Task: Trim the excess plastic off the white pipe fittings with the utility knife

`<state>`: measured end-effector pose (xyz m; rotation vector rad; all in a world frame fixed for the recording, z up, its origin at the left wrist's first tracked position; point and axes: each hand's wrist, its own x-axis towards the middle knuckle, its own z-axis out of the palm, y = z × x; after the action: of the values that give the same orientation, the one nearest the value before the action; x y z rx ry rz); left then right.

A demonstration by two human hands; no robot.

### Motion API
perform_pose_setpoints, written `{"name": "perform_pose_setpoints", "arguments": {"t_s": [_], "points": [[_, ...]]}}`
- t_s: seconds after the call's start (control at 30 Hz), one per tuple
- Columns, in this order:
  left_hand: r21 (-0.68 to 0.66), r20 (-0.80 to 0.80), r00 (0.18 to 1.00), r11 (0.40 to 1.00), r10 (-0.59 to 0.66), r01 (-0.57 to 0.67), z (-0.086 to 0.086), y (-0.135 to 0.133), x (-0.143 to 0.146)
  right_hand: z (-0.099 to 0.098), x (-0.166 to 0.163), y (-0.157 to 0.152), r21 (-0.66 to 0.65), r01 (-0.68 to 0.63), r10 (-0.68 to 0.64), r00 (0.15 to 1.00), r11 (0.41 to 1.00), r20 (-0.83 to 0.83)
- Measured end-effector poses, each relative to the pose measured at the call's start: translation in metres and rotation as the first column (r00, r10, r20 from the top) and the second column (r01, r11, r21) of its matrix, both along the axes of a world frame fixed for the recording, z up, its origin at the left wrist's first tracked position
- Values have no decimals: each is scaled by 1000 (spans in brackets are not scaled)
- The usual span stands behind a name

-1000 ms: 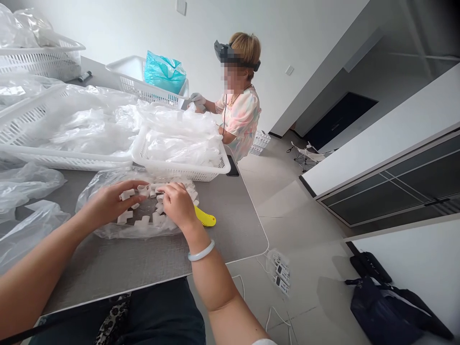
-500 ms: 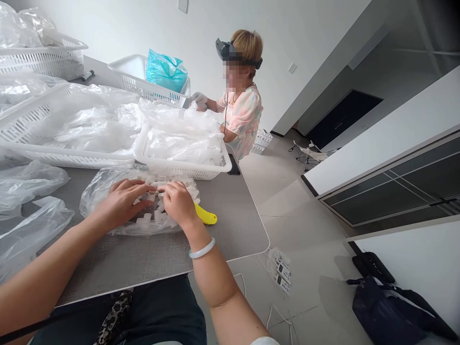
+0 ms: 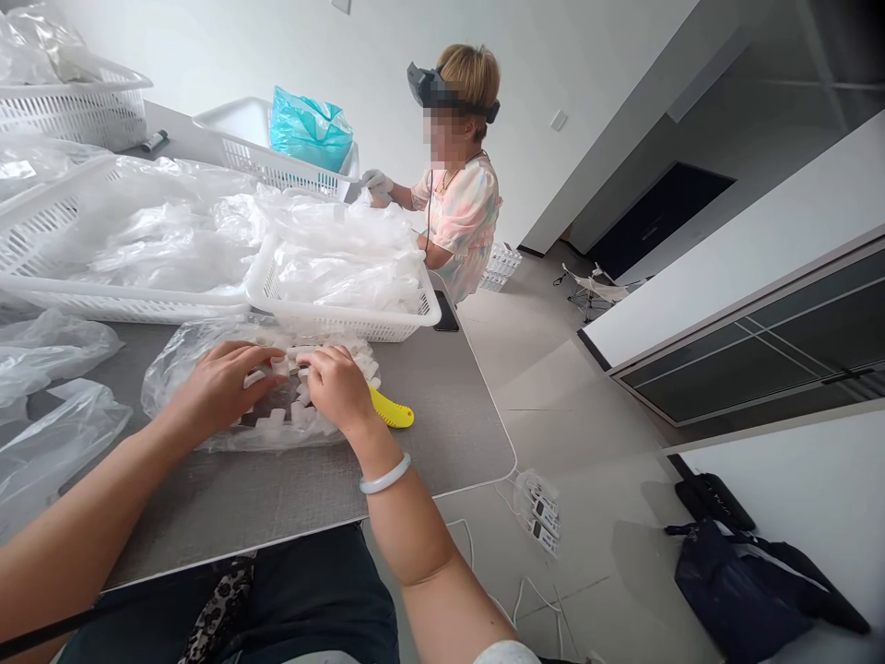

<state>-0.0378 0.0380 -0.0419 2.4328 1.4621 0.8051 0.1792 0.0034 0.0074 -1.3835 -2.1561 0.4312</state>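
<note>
My left hand (image 3: 222,383) pinches a small white plastic piece (image 3: 278,365) between thumb and fingertips. Facing it, my right hand (image 3: 337,383) is closed, its fingertips close to that piece. A yellow-handled knife (image 3: 392,409) juts from under the right palm; its ridged handle end shows, while the hand covers most of the rest. Below both hands lies a clear plastic bag (image 3: 166,369), with many similar white pieces (image 3: 300,415) loose on it.
White baskets (image 3: 338,318) full of clear bags stand behind my hands. A dark phone (image 3: 446,312) lies at the table's right edge. Across the table sits a person (image 3: 460,198) wearing a headset and gloves, near a blue bag (image 3: 311,129). Loose clear bags (image 3: 65,433) are on the left.
The white piece now shows more plainly in my left fingers, and my hands are slightly farther apart. The whole view has shifted a little.
</note>
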Motion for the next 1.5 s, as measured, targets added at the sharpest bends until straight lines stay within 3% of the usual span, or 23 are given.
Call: {"name": "perform_pose_setpoints", "arguments": {"t_s": [0.33,0.5,0.63,0.97,1.13,1.33,1.5], "points": [[-43,6,1000,999,-5,5,2,-2,3,1,0,-1,-40,-4,4,1000,999,-3],[-43,93,995,999,25,-21,5,-3,0,-1,-2,-2,-53,47,-49,998,997,-32],[-84,45,999,996,-8,12,3,-1,1,-2,-4,-2,-49,43,-45,999,998,-26],[3,44,999,1000,31,-31,-3,-3,5,-3,-2,1,-23,15,-16,1000,1000,-17],[-36,17,1000,999,9,-9,-3,-2,5,-5,-3,0,-5,21,-21,999,1000,-32],[-11,129,992,1000,10,-9,4,-4,-2,1,3,4,58,-44,47,998,997,-49],[-28,105,994,1000,-2,5,-3,0,0,-4,12,7,89,-104,107,994,991,-28]]}}
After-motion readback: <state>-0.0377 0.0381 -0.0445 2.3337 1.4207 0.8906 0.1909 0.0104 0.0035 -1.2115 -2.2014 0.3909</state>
